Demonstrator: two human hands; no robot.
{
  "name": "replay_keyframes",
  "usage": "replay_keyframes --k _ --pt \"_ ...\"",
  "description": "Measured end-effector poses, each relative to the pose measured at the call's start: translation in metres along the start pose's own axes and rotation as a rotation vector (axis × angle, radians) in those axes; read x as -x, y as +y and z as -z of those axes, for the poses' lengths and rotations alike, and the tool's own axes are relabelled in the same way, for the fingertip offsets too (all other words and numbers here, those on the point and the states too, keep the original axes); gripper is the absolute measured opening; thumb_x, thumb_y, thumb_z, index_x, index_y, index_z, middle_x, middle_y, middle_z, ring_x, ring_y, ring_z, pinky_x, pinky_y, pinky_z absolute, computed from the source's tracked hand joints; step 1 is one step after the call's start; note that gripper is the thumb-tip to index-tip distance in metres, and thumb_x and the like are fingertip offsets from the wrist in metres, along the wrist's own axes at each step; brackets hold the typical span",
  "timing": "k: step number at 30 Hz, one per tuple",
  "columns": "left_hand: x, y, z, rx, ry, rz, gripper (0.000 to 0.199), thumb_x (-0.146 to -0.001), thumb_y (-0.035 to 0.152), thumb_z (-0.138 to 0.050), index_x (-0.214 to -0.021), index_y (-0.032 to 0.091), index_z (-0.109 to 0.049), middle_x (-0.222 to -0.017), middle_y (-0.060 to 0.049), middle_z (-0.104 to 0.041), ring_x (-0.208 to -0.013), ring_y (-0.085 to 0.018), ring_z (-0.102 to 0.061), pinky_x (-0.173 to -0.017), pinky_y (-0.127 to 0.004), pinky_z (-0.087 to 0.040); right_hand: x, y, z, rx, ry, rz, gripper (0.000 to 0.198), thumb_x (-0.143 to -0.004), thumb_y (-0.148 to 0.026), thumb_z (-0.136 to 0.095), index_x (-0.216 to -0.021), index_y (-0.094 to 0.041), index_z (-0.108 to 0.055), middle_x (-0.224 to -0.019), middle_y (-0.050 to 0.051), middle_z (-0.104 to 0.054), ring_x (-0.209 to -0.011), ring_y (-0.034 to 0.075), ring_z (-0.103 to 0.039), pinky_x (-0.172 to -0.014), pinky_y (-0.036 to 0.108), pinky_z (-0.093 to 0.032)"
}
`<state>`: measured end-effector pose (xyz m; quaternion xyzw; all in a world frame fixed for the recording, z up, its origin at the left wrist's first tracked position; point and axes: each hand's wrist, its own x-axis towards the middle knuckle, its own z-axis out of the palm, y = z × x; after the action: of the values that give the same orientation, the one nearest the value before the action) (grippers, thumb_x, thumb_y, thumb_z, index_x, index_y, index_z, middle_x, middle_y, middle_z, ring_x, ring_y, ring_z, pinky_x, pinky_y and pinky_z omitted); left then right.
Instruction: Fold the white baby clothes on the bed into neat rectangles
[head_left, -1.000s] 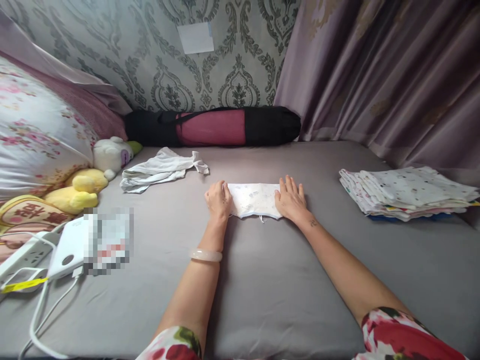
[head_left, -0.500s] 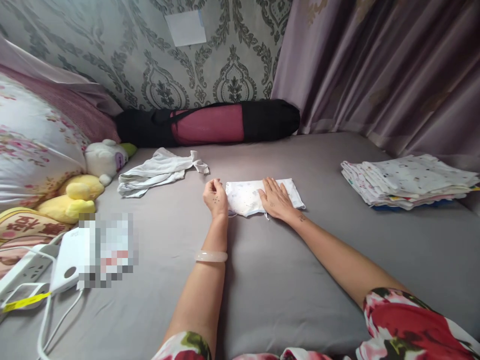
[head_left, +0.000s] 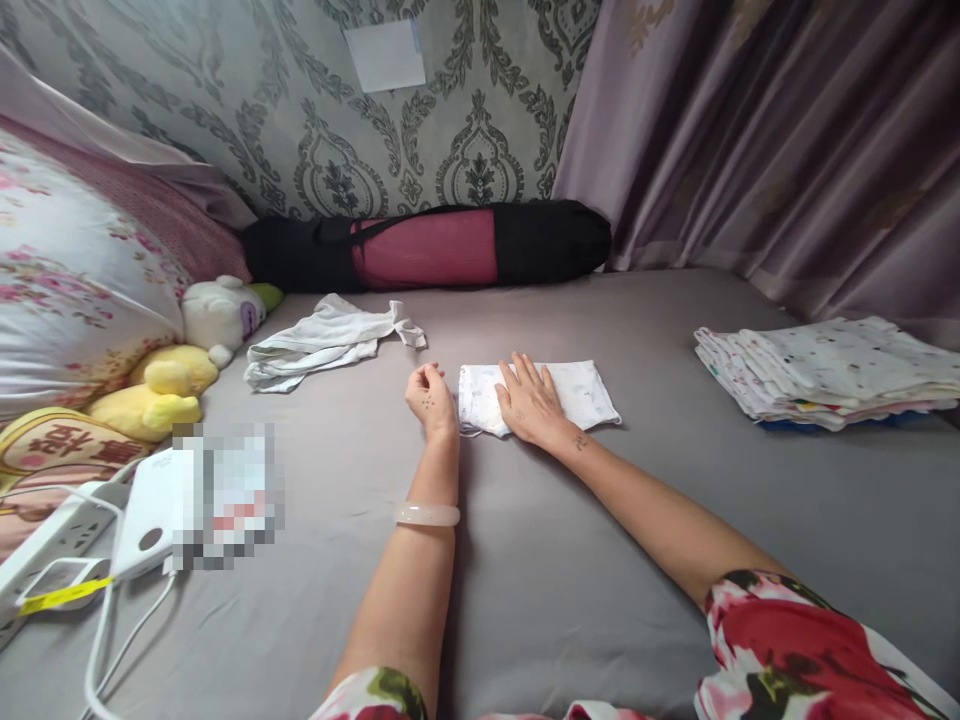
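Note:
A white folded cloth (head_left: 581, 393) with a small faint print lies flat on the grey bed sheet (head_left: 600, 590). My right hand (head_left: 531, 400) rests palm down on its left half, fingers spread. Just off the cloth's left edge is my left hand (head_left: 433, 400), curled into a loose fist with nothing visible in it. A pale bangle circles that forearm. Farther right, a stack of similar folded printed cloths (head_left: 840, 365) sits on the sheet. A crumpled white cloth (head_left: 326, 340) lies beyond my left hand, to the left.
A black and dark-pink long bag (head_left: 424, 247) lies along the wall. On the left are a floral pillow (head_left: 75, 270), plush toys (head_left: 161, 385), a power strip (head_left: 52, 550) and a white device (head_left: 154, 515) with cables. A purple curtain (head_left: 712, 150) hangs at right.
My right hand has slid left across the folded cloth, uncovering more of its right half. My left hand keeps its loose fist beside the cloth. The whole view has shifted slightly.

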<state>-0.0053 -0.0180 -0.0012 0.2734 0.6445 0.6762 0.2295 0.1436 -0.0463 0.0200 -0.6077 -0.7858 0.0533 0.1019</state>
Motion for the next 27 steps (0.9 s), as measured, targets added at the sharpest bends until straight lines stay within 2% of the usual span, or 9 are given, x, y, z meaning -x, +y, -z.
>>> replay_keyframes --k 6,13,19,23,27 --pt "-0.003 -0.005 0.000 -0.021 -0.005 -0.004 0.023 -0.084 0.031 -0.045 -0.082 0.017 -0.063 -0.076 -0.004 -0.067 -0.077 -0.015 -0.067 -0.073 -0.026 -0.051 0.001 -0.002 -0.010 0.021 0.029 0.004 0.054 -0.099 -0.031 -0.026 -0.147 -0.010 -0.039 -0.156 0.013 -0.032 -0.146 0.026 -0.022 -0.119 0.047 -0.010" --pt "-0.002 -0.003 0.000 0.022 0.006 0.035 0.021 -0.082 0.029 -0.047 -0.081 0.016 -0.063 -0.074 -0.004 -0.067 -0.077 -0.016 -0.067 -0.075 -0.027 -0.051 -0.002 -0.005 -0.002 0.032 -0.032 -0.006 0.055 -0.098 -0.030 -0.028 -0.147 -0.007 -0.039 -0.156 0.016 -0.032 -0.145 0.028 -0.023 -0.118 0.049 -0.013" --pt "-0.003 -0.003 -0.001 -0.017 -0.006 0.020 0.023 -0.082 0.030 -0.045 -0.081 0.016 -0.063 -0.078 -0.005 -0.068 -0.078 -0.016 -0.067 -0.075 -0.027 -0.052 -0.007 -0.023 0.000 0.005 -0.022 0.040 0.056 -0.097 -0.029 -0.028 -0.145 -0.003 -0.039 -0.156 0.017 -0.031 -0.146 0.027 -0.022 -0.119 0.047 -0.009" --pt "-0.004 -0.004 -0.001 -0.032 -0.007 0.010 0.024 -0.082 0.031 -0.045 -0.081 0.016 -0.063 -0.076 -0.004 -0.067 -0.077 -0.016 -0.067 -0.076 -0.028 -0.052 -0.009 -0.036 -0.006 -0.024 -0.021 0.080 0.058 -0.099 -0.034 -0.025 -0.146 -0.003 -0.038 -0.156 0.016 -0.031 -0.146 0.026 -0.022 -0.119 0.046 -0.010" --pt "-0.004 -0.004 -0.001 -0.028 -0.001 0.010 0.023 -0.082 0.031 -0.045 -0.082 0.016 -0.063 -0.076 -0.004 -0.067 -0.078 -0.016 -0.067 -0.077 -0.029 -0.052 -0.008 -0.037 -0.014 -0.016 -0.035 0.080 0.060 -0.100 -0.037 -0.023 -0.148 -0.003 -0.035 -0.155 0.017 -0.031 -0.146 0.025 -0.023 -0.119 0.045 -0.009"
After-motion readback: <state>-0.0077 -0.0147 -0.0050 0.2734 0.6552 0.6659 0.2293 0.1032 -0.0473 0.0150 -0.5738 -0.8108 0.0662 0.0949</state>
